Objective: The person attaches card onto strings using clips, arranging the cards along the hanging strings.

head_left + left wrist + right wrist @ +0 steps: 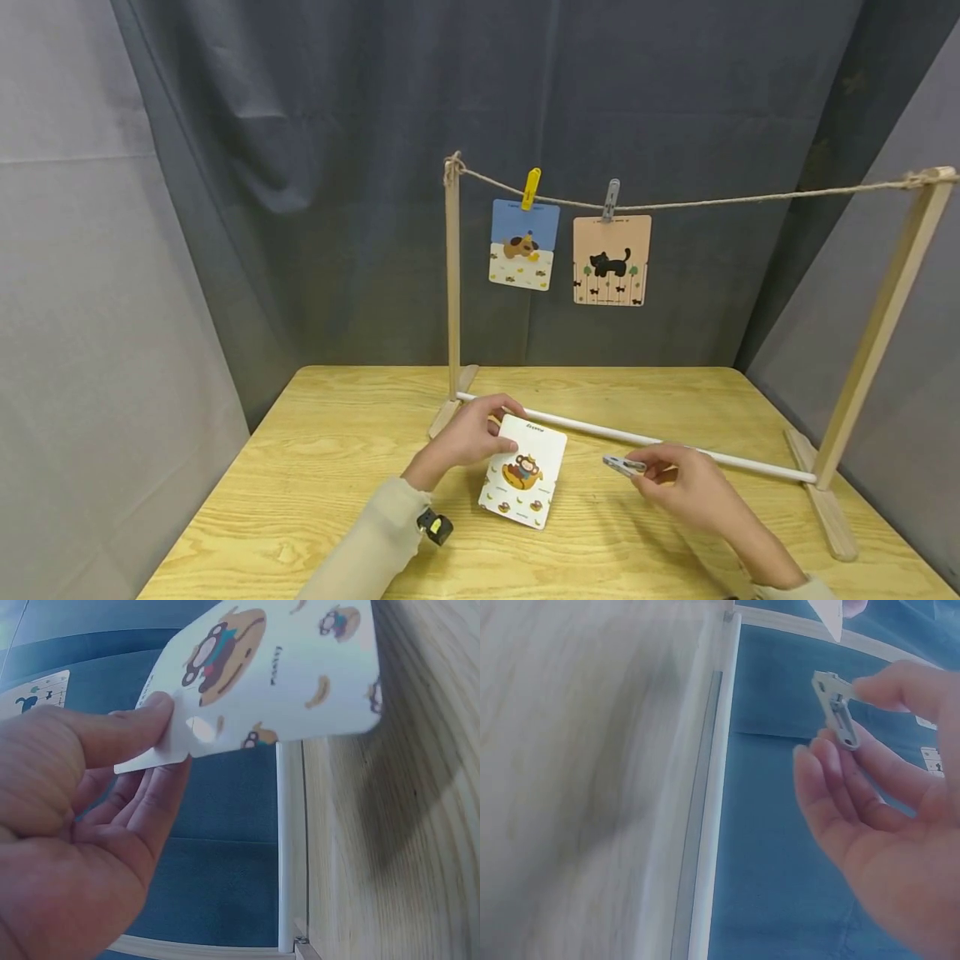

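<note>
My left hand (pixel 472 433) pinches a white monkey card (pixel 528 471) by its upper left edge, thumb on the printed face and fingers behind. In the left wrist view the card (pixel 322 667) is held above the wooden surface. To the right, my right hand (pixel 686 487) pinches a grey clothespin (pixel 624 465) between thumb and fingers, its tip pointing left toward the card. The right wrist view shows the clothespin (pixel 835 712) between the thumb and index finger, other fingers loosely curved. A gap separates clothespin and card.
A twine line (pixel 712 202) runs between two wooden posts (pixel 453 283) joined by a white bar (pixel 615 435) low over the table (pixel 330 450). From it hang a blue dog card (pixel 522 250) on a yellow clothespin (pixel 531 189) and a pink cat card (pixel 611 267) on a grey one.
</note>
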`<state>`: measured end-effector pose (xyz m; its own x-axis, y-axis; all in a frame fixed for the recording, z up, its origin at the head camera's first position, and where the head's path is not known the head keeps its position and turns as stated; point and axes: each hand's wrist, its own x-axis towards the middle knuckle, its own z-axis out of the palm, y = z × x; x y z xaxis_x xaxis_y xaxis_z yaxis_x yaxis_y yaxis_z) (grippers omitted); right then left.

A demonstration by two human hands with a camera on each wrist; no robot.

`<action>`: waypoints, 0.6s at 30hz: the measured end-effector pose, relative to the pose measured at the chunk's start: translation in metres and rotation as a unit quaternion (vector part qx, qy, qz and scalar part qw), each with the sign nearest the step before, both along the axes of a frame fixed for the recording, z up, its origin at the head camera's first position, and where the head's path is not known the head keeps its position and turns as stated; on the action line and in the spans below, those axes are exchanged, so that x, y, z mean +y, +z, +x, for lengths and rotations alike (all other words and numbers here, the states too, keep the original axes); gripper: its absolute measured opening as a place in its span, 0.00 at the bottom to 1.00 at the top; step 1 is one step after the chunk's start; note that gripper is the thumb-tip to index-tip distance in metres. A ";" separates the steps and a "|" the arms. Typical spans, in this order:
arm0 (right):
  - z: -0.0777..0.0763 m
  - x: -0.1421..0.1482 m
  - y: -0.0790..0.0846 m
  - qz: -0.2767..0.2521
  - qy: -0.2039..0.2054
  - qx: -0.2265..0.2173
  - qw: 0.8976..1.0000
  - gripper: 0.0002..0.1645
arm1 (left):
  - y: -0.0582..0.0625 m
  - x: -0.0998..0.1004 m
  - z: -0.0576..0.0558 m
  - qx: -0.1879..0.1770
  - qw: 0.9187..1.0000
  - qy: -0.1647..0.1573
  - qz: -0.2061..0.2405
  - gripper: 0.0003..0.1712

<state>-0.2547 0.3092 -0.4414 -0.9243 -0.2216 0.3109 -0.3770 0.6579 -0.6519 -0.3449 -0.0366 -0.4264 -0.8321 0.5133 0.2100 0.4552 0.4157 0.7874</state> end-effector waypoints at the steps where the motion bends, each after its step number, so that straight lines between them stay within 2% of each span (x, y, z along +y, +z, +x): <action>1: 0.000 0.000 0.001 -0.003 -0.005 0.008 1.000 0.10 | 0.001 0.000 0.000 0.001 1.000 0.002 0.001 0.24; 8: 0.000 0.002 0.005 -0.031 -0.036 0.037 0.998 0.11 | 0.003 0.001 0.001 0.007 1.000 0.011 0.002 0.20; 18: 0.002 0.006 0.016 -0.072 -0.053 0.036 0.995 0.18 | 0.008 0.003 0.004 -0.005 0.999 -0.007 0.036 0.11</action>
